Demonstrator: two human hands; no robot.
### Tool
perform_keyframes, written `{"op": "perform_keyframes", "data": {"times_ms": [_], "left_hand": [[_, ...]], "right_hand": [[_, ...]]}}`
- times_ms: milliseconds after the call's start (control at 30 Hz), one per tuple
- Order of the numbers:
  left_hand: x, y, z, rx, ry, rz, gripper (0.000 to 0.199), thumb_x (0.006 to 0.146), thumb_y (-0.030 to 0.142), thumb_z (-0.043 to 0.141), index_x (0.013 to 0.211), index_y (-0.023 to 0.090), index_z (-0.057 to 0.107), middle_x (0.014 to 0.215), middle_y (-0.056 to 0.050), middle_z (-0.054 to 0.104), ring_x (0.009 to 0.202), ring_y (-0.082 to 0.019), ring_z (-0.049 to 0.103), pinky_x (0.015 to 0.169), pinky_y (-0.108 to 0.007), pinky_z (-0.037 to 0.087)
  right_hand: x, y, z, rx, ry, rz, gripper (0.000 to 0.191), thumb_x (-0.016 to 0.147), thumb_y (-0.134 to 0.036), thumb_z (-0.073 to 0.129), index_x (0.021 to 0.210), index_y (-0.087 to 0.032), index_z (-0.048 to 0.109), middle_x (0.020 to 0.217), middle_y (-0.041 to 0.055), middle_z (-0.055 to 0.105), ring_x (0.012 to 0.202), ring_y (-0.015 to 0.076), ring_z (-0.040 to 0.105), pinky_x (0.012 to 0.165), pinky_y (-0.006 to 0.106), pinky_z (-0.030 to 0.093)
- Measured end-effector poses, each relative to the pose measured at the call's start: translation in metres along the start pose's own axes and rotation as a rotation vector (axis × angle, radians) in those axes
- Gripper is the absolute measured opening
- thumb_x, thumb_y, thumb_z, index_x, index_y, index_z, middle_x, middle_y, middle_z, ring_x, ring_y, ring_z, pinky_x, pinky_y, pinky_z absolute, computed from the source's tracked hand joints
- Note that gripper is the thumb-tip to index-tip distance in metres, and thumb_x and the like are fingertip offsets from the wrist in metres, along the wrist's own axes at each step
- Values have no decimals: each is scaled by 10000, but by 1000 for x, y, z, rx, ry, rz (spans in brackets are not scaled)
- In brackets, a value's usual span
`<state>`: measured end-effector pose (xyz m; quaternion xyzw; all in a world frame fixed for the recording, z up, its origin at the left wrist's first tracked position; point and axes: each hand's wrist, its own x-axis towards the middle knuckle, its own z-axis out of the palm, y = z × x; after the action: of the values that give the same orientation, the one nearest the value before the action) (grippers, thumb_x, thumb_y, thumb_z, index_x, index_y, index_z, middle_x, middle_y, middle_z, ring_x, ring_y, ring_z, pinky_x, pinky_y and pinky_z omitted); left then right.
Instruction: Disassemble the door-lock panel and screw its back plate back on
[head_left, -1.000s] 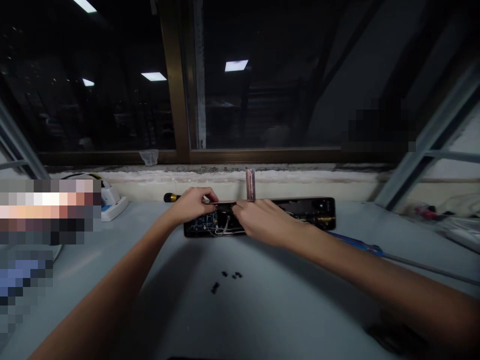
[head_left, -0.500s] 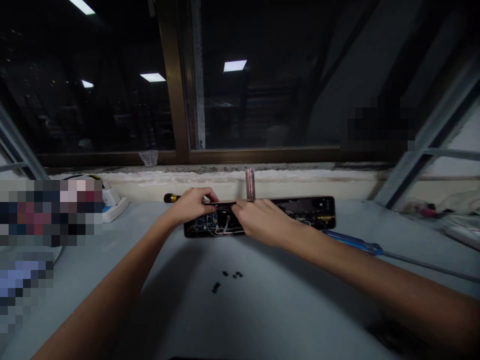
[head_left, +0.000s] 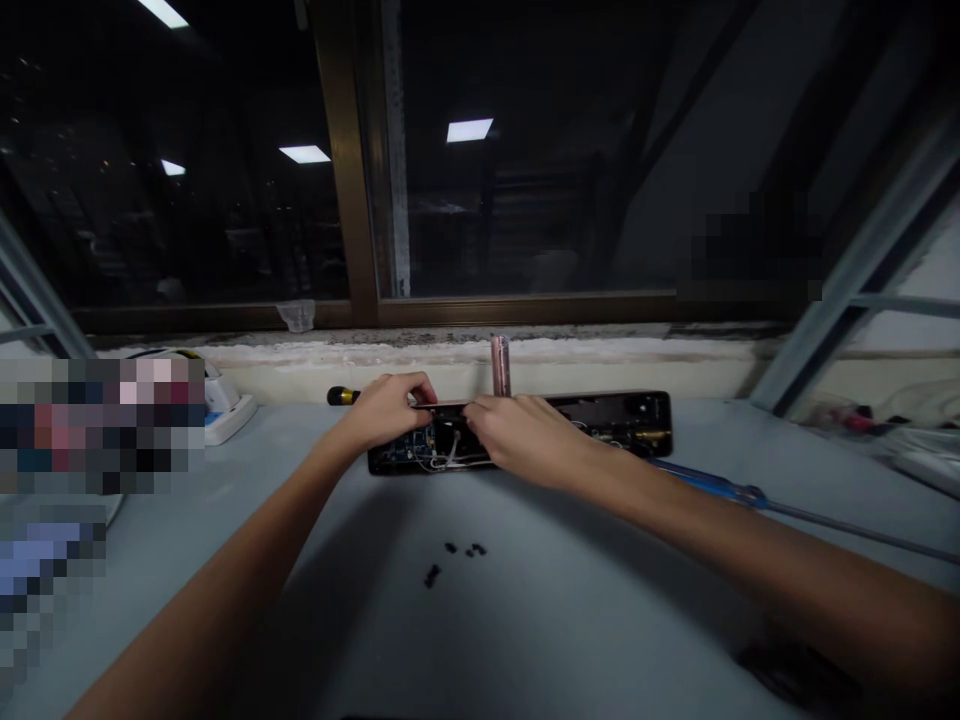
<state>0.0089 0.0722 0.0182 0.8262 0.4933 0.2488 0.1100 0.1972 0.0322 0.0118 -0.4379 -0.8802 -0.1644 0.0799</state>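
A long black casing [head_left: 615,412] lies open across the table, with a blue circuit board [head_left: 411,443] at its left end and white wires [head_left: 450,460] beside the board. My left hand [head_left: 390,405] is at the casing's upper left edge, thumb and fingers curled around the rim. Over the casing's middle, my right hand [head_left: 517,435] has its fingers bent together at the inside; whatever they pinch is too small or hidden to make out. Just behind that hand a copper-coloured cylinder [head_left: 500,365] stands upright.
A blue-handled screwdriver [head_left: 720,488] lies right of the casing, partly under my right forearm. Several small black pieces [head_left: 451,548] are on the table in front. A black-and-yellow handle [head_left: 342,396] sits behind my left hand, and a white power strip [head_left: 231,420] is at the left.
My right hand has shifted very slightly up and left over the casing. My left hand has barely moved.
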Motion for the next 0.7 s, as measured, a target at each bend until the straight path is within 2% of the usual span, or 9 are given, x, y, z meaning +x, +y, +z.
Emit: {"op": "perform_keyframes", "data": {"times_ms": [133, 267, 400, 500, 700], "left_hand": [[0, -3, 0, -49, -15, 14, 134, 650, 200, 581, 779, 197, 614, 688, 6, 630, 690, -171, 574, 632, -276, 398], [-1, -6, -2, -113, -41, 40, 132, 671, 204, 578, 796, 189, 616, 725, -3, 651, 716, -164, 587, 658, -271, 425], [-1, -7, -2, -137, -53, 56, 133, 674, 193, 578, 801, 184, 618, 730, -5, 654, 722, -160, 587, 672, -272, 429], [-1, -8, -2, -133, -52, 64, 126, 675, 194, 574, 794, 184, 615, 702, 3, 639, 709, -158, 577, 659, -269, 422], [-2, -7, -4, -96, -71, 68, 161, 657, 178, 586, 815, 188, 612, 668, 19, 621, 688, -152, 560, 650, -265, 403]], "right_hand": [[0, -4, 2, -25, 0, -15, 248, 820, -96, 382, 882, -102, 622, 838, 127, 660, 587, 149, 550, 503, 316, 164], [2, -5, -3, -26, 11, -18, 267, 868, -206, 389, 854, -113, 638, 821, 117, 660, 603, 162, 558, 501, 310, 181], [13, 0, -6, 9, 151, -42, 287, 900, -233, 369, 856, -124, 632, 808, 88, 639, 719, 173, 568, 568, 301, 271], [25, 4, 0, 29, 222, -96, 239, 889, -237, 419, 859, -125, 628, 838, 75, 633, 794, 173, 562, 643, 288, 315], [36, 4, 14, 12, 202, -120, 245, 890, -248, 433, 911, -105, 631, 818, 72, 654, 756, 163, 574, 640, 278, 316]]}}
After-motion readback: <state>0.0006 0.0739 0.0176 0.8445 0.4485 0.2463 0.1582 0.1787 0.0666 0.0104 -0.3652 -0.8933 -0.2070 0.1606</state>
